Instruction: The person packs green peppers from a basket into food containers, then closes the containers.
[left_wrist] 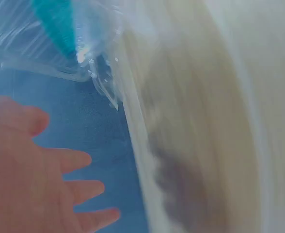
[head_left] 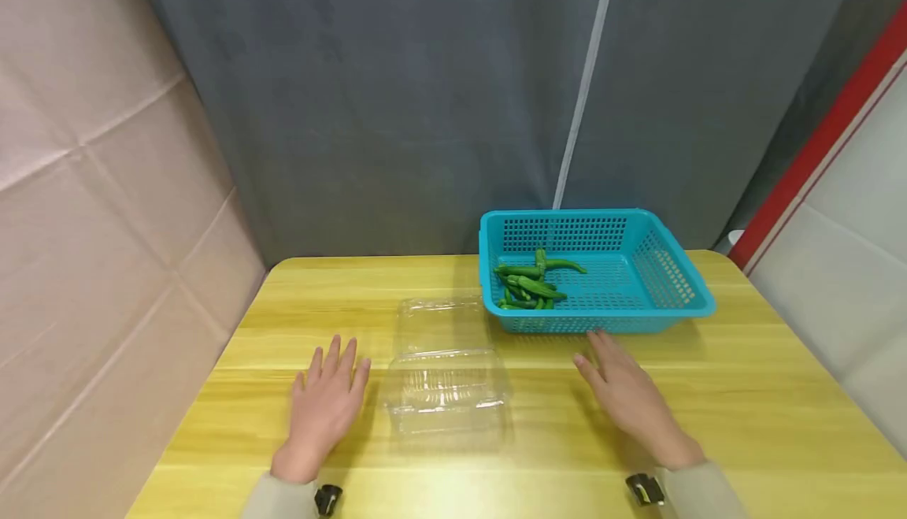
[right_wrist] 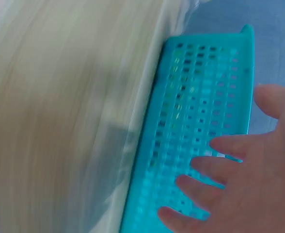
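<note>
Wood-grain table (head_left: pixel 234 409) runs under both hands. Biggest thing on it is the turquoise perforated plastic basket (head_left: pixel 609 314), just past the right hand's fingertips; can't tell if they're actually touching. Looks stiff and pretty light to me, so I'd take it by the rim at both ends.

Open clear plastic clamshell container (head_left: pixel 446 385) sits between the hands, nearer the left one. That's thin stuff, I'd bet: light, springy, a bit slick, skates around if nudged and dents if squeezed. Pinch a rim edge or steady it with flat fingers, don't crush a wall.

Hands next: the left hand (head_left: pixel 322 405) has its fingers spread, and the right hand (head_left: pixel 631 397) has its fingers extended, reaching toward the basket. Both grips wide, nothing in either.

Smallest are the long green chili peppers (head_left: pixel 534 287), piled beyond the right hand and to its left, in the basket's left end. Probably light, firm but snappable, with smooth, slippery skin. I'd pinch one gently mid-body, since stems might break off.
</note>
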Motion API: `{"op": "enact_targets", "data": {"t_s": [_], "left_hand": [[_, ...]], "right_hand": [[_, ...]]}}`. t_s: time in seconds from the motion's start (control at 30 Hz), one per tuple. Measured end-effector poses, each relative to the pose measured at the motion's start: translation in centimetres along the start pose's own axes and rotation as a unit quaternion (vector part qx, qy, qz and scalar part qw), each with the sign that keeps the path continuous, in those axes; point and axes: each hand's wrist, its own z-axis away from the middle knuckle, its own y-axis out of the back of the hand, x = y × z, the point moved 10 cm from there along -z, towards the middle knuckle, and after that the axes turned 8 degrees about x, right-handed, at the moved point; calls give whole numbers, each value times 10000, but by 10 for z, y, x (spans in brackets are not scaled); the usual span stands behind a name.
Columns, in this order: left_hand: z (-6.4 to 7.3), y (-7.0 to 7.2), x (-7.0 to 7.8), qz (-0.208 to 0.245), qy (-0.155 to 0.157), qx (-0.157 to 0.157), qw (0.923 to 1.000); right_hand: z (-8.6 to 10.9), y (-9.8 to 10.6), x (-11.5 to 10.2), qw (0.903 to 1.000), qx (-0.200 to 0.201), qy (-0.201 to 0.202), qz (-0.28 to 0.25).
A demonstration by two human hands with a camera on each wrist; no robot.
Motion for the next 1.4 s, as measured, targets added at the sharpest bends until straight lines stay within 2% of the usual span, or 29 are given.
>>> {"op": "enact_targets", "data": {"t_s": [0.07, 0.17, 0.27, 0.37, 0.43, 0.53, 0.63, 0.77, 0.83, 0.9, 1.0, 1.1, 1.17, 1.27, 1.33, 1.4], "left_hand": [[-3, -6, -1, 695, 197, -235, 9971], [-7, -11, -5, 1713, 561, -464, 9825], [-8, -17, -9, 2501, 1038, -628, 9606], [-10, -25, -8, 3211, 1431, -792, 9328], [-11, -30, -5, 3601, 1595, -857, 9152], [-12, -39, -1, 3948, 1750, -940, 8970], [-9, -49, -1, 4142, 1936, -1021, 8835], [-7, -57, -1, 4140, 2045, -1001, 8813], [-7, -59, 1, 4145, 2037, -966, 8817], [-6, -63, 4, 4198, 1985, -963, 8804], [-7, -68, 9, 4301, 1809, -977, 8791], [-6, -69, 13, 4297, 1657, -969, 8823], [-7, -69, 15, 4248, 1581, -973, 8861], [-8, -69, 17, 4209, 1472, -1041, 8890], [-9, -70, 17, 4184, 1408, -1061, 8910], [-10, -69, 17, 4135, 1341, -1050, 8944]], "right_hand": [[-1, -6, -4, 9993, -103, -87, -344], [-4, -15, -10, 9957, -273, -251, -844], [-8, -26, -16, 9902, -443, -405, -1260], [-12, -37, -20, 9833, -596, -593, -1616], [-15, -45, -21, 9783, -654, -755, -1813], [-18, -57, -21, 9673, -711, -1059, -2191], [-18, -71, -24, 9454, -805, -1419, -2820], [-18, -88, -32, 9068, -898, -1732, -3737], [-17, -95, -35, 8942, -937, -1791, -3994], [-16, -99, -37, 8907, -1004, -1854, -4028], [-16, -103, -41, 8946, -1151, -1826, -3913], [-18, -108, -47, 9043, -1265, -1660, -3724], [-20, -109, -51, 9185, -1178, -1437, -3489], [-24, -106, -56, 9437, -808, -1041, -3034], [-25, -103, -58, 9534, -574, -884, -2826], [-25, -102, -59, 9551, -466, -825, -2806]]}}
